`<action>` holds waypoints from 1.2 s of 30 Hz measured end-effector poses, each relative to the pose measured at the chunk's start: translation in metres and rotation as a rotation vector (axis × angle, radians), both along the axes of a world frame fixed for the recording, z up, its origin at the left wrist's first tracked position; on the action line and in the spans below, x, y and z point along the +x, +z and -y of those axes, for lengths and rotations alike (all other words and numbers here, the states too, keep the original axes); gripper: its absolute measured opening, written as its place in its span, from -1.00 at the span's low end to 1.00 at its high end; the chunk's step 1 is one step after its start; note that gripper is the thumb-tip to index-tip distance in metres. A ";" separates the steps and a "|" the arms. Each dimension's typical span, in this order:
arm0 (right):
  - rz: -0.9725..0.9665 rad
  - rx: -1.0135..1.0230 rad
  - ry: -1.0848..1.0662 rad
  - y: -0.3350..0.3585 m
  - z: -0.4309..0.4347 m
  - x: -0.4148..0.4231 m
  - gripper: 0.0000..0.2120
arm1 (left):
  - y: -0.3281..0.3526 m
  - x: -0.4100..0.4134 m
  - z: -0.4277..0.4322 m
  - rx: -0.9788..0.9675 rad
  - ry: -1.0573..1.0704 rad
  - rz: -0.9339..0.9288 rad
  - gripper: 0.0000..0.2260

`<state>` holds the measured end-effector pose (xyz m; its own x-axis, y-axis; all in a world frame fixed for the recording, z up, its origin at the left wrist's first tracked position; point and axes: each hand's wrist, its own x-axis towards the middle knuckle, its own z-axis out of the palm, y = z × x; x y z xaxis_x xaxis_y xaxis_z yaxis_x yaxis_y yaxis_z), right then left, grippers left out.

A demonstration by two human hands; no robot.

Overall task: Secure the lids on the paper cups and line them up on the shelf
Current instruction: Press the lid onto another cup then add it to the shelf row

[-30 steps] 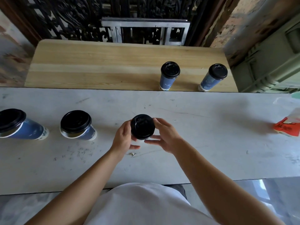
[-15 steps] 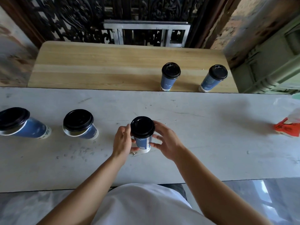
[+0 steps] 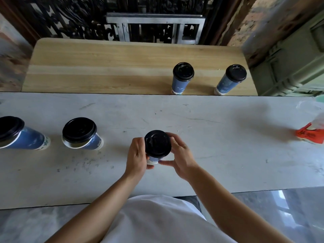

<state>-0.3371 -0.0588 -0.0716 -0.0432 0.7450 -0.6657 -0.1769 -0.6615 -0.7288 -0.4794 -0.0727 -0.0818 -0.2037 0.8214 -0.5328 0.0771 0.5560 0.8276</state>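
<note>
A blue paper cup with a black lid [image 3: 157,144] stands on the white counter [image 3: 219,146] in front of me. My left hand [image 3: 136,156] holds its left side and my right hand [image 3: 180,157] wraps its right side, fingers at the lid's rim. Two more blue cups stand to the left on the counter, one [image 3: 80,134] near the middle-left and one [image 3: 15,134] at the left edge, both with black lids resting on top. On the wooden shelf [image 3: 105,67] behind the counter stand two lidded cups, one [image 3: 182,78] left of the other [image 3: 231,78].
An orange and white packet [image 3: 310,135] lies at the counter's right end. A green crate [image 3: 294,67] sits to the right of the shelf. Dark carved metalwork and a grey metal frame [image 3: 156,27] stand behind the shelf.
The cup between my hands tilted a little, showing its blue side, and now shows less of it again. Both hands stay closed around it. The other cups have not moved.
</note>
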 end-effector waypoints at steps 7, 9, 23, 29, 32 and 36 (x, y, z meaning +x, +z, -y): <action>0.017 0.071 0.002 -0.004 0.017 -0.004 -0.70 | -0.008 0.004 0.017 0.014 -0.003 0.096 -0.69; 0.023 0.099 -0.001 -0.008 0.023 -0.002 -0.71 | -0.011 0.004 0.020 0.032 -0.016 0.103 -0.65; -0.029 -0.071 -0.094 -0.006 0.027 0.002 -0.73 | -0.009 -0.009 0.031 0.000 -0.043 0.103 -0.70; -0.049 -0.075 -0.117 -0.001 0.016 0.008 -0.74 | -0.007 -0.014 0.021 -0.057 -0.037 0.033 -0.71; -0.008 -0.048 -0.105 -0.001 0.013 0.010 -0.72 | -0.008 -0.016 0.012 -0.094 -0.041 0.025 -0.66; 0.046 0.017 -0.054 0.001 0.012 0.007 -0.71 | -0.005 -0.015 -0.001 -0.157 -0.049 0.010 -0.67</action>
<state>-0.3297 -0.0703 -0.0703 0.0281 0.7567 -0.6532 -0.1779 -0.6392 -0.7482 -0.4939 -0.0721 -0.0870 -0.1591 0.7364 -0.6576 0.0992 0.6746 0.7315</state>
